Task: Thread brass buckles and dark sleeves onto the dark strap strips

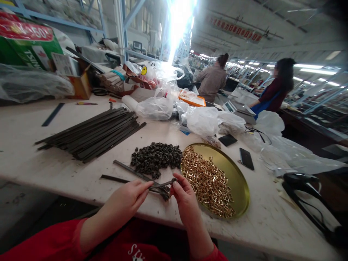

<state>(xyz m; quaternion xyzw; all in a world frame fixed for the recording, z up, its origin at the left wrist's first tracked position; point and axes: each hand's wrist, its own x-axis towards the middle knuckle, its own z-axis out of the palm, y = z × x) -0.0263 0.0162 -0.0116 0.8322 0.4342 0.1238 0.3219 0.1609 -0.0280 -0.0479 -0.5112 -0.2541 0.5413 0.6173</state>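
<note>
My left hand [127,201] pinches a thin dark strip [160,186] near the table's front edge. My right hand [185,201] is closed too, and its fingertips hold a small dark ring [174,180] at the strip's far end. Just beyond my hands lies a heap of small dark rings [156,157]. A round gold tray [239,181] to the right of my right hand holds a pile of small gold rectangular buckles [206,179]. Two loose dark strips [127,170] lie on the table ahead of my left hand.
A large bundle of long dark strips [92,134] lies at the left. Clear plastic bags [203,119], boxes and clutter fill the back of the white table [40,163]. Two phones [246,158] lie right of the tray. Two people [212,79] work at a far bench.
</note>
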